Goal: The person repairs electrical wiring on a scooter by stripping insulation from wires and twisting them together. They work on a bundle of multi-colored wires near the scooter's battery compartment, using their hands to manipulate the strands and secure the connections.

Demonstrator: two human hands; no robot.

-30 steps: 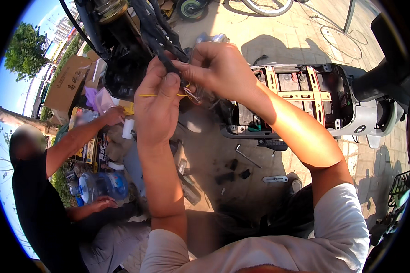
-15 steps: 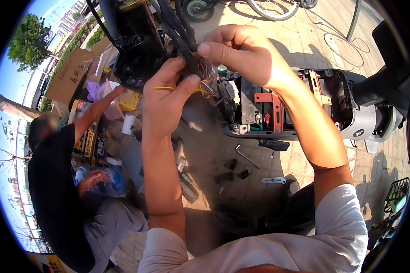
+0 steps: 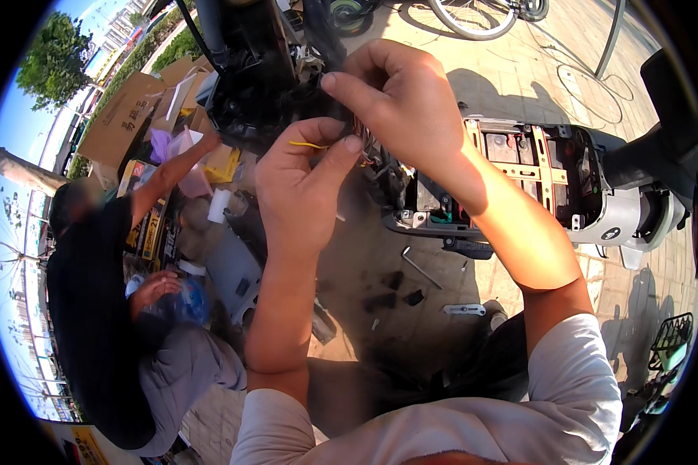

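Note:
My left hand (image 3: pixel 295 186) is closed on a bundle of thin coloured wires (image 3: pixel 361 151), with a loose yellow wire (image 3: pixel 310 145) sticking out leftward. Just above it, my right hand (image 3: pixel 407 112) pinches at a black cable sleeve (image 3: pixel 327 43) running up toward the dark scooter front (image 3: pixel 240 93); its fingertips partly hide what they grip. Behind my hands, the opened grey scooter body (image 3: pixel 613 209) lies to the right, with batteries (image 3: pixel 500 146) under metal brackets (image 3: pixel 547 159).
A co-worker (image 3: pixel 85 294) crouches at left, reaching into clutter beside cardboard boxes (image 3: pixel 112 120), a white roll (image 3: pixel 219 206) and a water jug (image 3: pixel 194 298). A wrench (image 3: pixel 421 267) and utility knife (image 3: pixel 464 309) lie on the paving. A bicycle wheel (image 3: pixel 473 31) stands behind.
Both my hands have shifted slightly rightward; the right rose from a second ago, its thumb now higher on the black sleeve. The co-worker's lower hand has risen from the jug's neck.

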